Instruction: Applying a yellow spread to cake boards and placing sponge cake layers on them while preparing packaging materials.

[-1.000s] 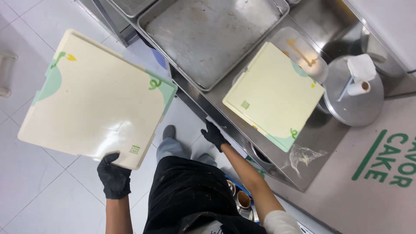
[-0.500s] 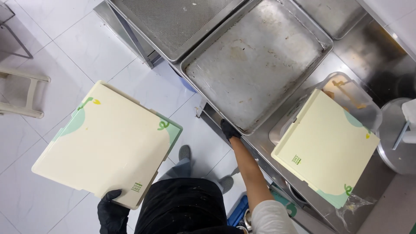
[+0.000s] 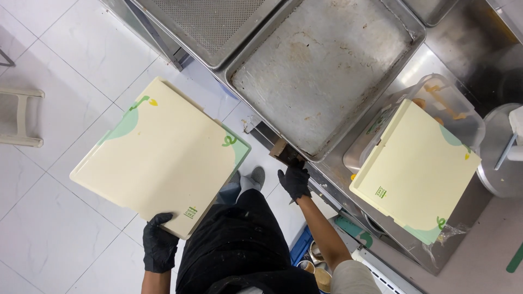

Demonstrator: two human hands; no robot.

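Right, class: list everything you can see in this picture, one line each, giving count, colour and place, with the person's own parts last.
Flat cream box: one, cream with green marks, held over the floor at left.
Second cream box: one, resting on the counter at right.
Clear tub: one, partly under that box.
Baking tray: one, grey, stained, centre.
Perforated tray: one, grey, top.
Stool: one, white, far left.
Left hand: black glove, gripping the held box's corner.
Right hand: black glove, at the tray's edge.

Baking tray (image 3: 327, 71) and cream box (image 3: 417, 169) crowd the counter.
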